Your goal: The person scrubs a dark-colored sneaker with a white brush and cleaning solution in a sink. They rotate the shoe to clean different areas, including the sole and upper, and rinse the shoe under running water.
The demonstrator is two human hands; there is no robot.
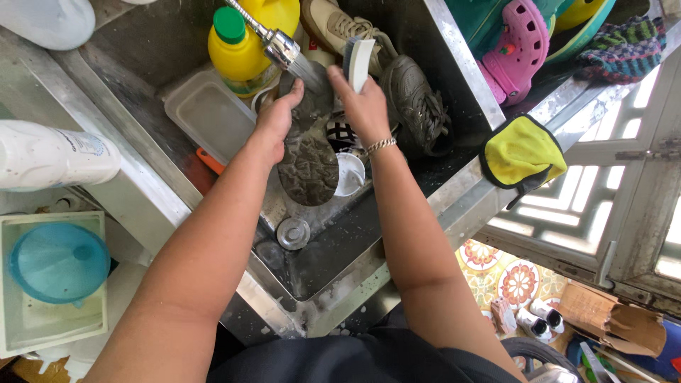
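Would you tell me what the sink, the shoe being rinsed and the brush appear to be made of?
Sink: brushed stainless steel, judging by its grey metallic sheen. Shoe: the sole looks like dark moulded rubber, with a knobbly wet tread. Brush: probably white plastic, smooth and matte; the bristles are hardly visible.

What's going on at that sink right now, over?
Left hand grips muddy shoe, sole up, under running tap. Right hand holds scrub brush. Dark shoe lies alongside.
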